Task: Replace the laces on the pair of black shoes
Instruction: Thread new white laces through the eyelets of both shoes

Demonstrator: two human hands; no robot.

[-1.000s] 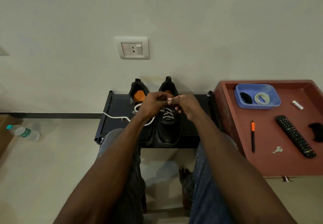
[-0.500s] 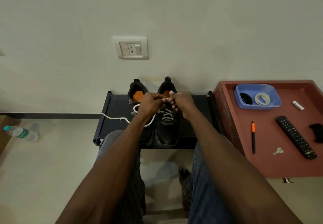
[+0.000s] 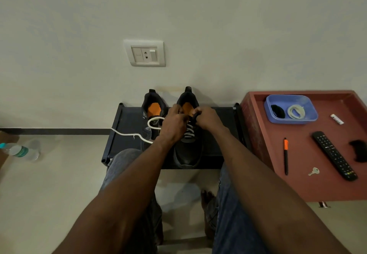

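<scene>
Two black shoes with orange insoles stand side by side on a low black rack (image 3: 127, 134) against the wall. The right shoe (image 3: 188, 154) carries a white lace (image 3: 189, 130) criss-crossed through its eyelets. My left hand (image 3: 174, 124) and my right hand (image 3: 208, 118) meet over the top of that shoe's lacing, fingers curled and pinching at the lace ends; the ends themselves are hidden. The left shoe (image 3: 151, 114) is partly behind my left hand, and a loose white lace (image 3: 127, 133) trails from it across the rack to the left.
A red-brown table (image 3: 309, 186) at the right holds a blue tray (image 3: 309, 120) with a coiled white lace (image 3: 296, 111) and a black bundle (image 3: 277, 111), a pen (image 3: 285, 155), a remote (image 3: 334, 155), a key (image 3: 314, 171). A water bottle (image 3: 19, 151) lies on the floor left.
Both hands have shifted slightly up the right shoe toward its tongue, staying together on the lace. The loose lace on the left has not moved.
</scene>
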